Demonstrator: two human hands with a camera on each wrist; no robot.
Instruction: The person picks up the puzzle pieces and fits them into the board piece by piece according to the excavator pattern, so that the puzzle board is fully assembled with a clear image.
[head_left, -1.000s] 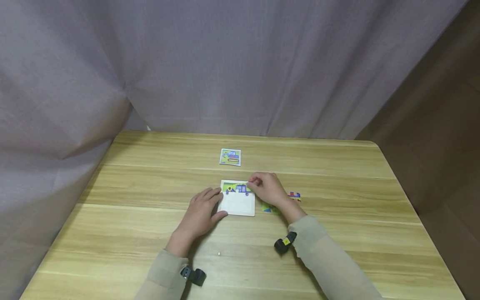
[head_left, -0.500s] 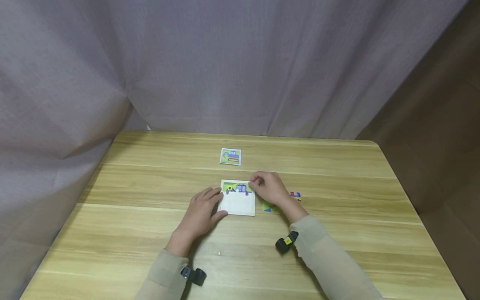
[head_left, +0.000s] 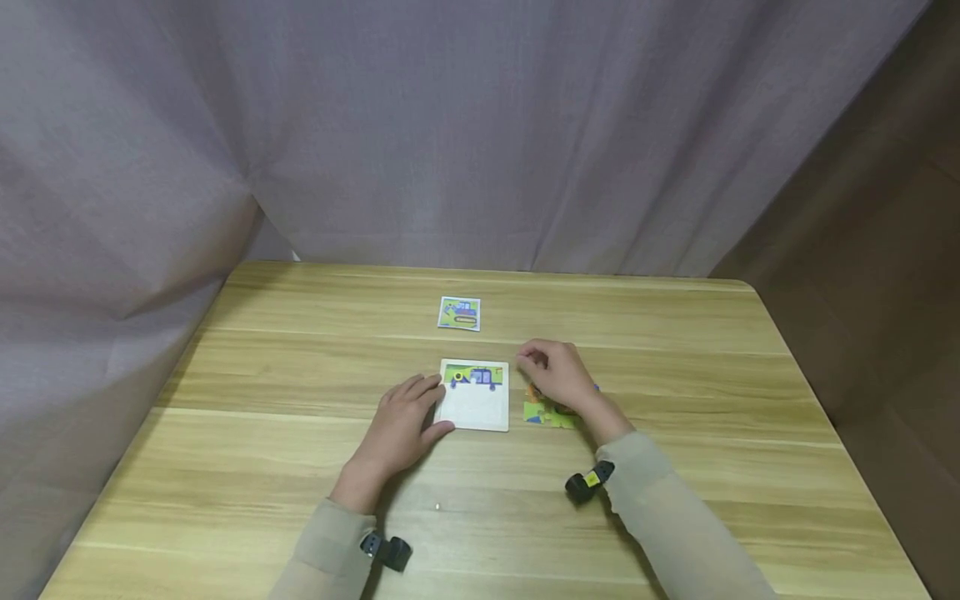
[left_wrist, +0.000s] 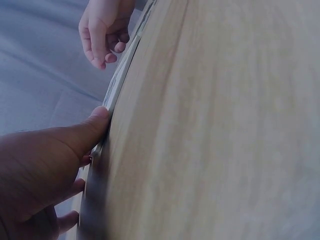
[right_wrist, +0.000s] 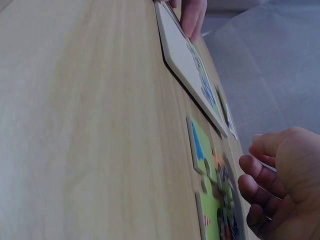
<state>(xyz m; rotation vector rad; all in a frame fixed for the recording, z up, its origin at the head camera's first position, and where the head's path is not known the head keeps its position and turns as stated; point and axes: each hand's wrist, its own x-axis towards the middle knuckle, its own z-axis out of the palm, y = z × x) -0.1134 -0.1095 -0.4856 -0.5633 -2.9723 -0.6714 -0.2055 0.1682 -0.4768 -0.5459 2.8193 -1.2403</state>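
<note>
One board (head_left: 474, 408) touches the relaxed left hand (head_left: 405, 421); the right hand (head_left: 557, 373) curls loosely, empty.

The white board (head_left: 472, 410) has a green, yellow and blue strip (head_left: 480, 376) towards 12 o'clock, green puzzle pieces (head_left: 534, 412) with blue and orange patches at its 3 o'clock, and a streaky yellow-brown table (head_left: 675, 367) beneath.

A right hand (right_wrist: 290, 187), fingers loosely bent and holding nothing, hangs near puzzle pieces (right_wrist: 201, 145) scattered on a wooden table (right_wrist: 115, 125), two of them green, one bearing a blue patch and the other a small red-and-white mark. Beside the pieces lies a pale tray (right_wrist: 181, 55), a coloured picture strip (right_wrist: 205, 84) along one side, a left hand (right_wrist: 192, 17) at its far end, a grey curtain (right_wrist: 272, 65) behind
</note>
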